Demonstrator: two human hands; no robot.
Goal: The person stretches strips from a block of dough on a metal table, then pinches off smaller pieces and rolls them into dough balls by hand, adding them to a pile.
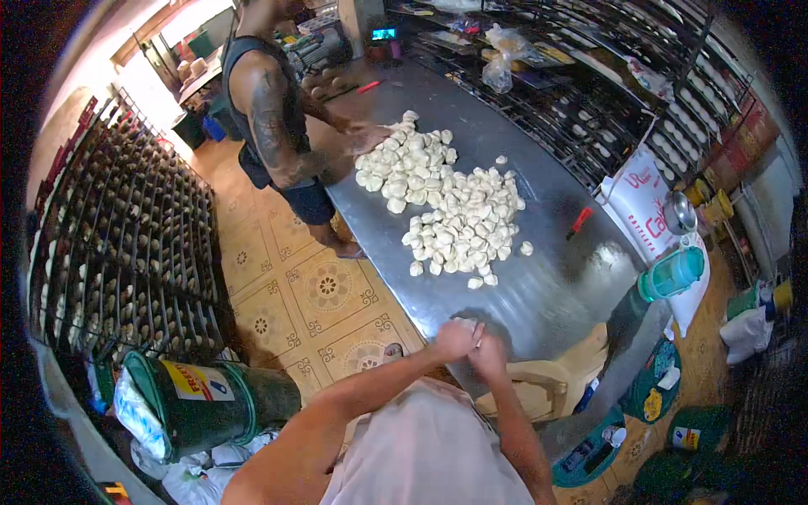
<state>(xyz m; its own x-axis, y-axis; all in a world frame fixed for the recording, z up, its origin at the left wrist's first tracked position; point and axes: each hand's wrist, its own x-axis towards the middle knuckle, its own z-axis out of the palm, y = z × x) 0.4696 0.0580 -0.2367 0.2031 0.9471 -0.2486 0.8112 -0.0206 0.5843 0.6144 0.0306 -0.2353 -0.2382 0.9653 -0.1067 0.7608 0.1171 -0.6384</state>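
My left hand [458,340] and my right hand [488,357] are close together at the near end of the metal table [560,307], just in front of my body. Both have their fingers curled in and touch each other. Whatever lies between them, if anything, is hidden by the fingers. Beyond them, a large heap of pale dough pieces [465,225] is spread over the middle of the table, with a few loose ones at its edges. A co-worker's hand [367,138] touches the far left side of the heap.
A co-worker [269,109] stands at the table's left edge. Filled racks [135,252] line the left, with more at right. A red-handled tool [580,220], teal jug [673,273] and white sack [644,202] sit right. Near me are a green drum [244,404] and a beige chair [543,385].
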